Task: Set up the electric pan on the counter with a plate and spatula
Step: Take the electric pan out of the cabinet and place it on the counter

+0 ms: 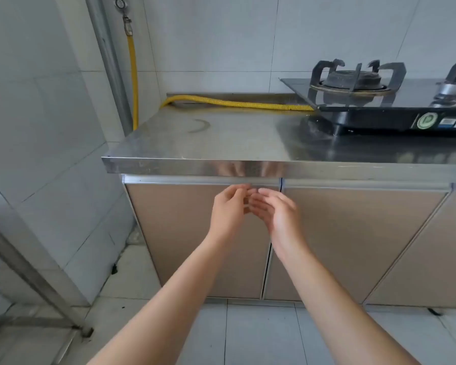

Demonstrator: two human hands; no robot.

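Note:
Both my hands reach forward under the front lip of the stainless steel counter. My left hand and my right hand are close together, fingers curled and apart, fingertips at the metal top rail of the left beige cabinet door. Neither hand holds anything. The door looks shut. No electric pan, plate or spatula is in view.
A black glass gas stove with burners stands on the counter's right part. A yellow gas hose runs along the back wall and up a pipe. More cabinet doors sit to the right. A metal frame stands at the left.

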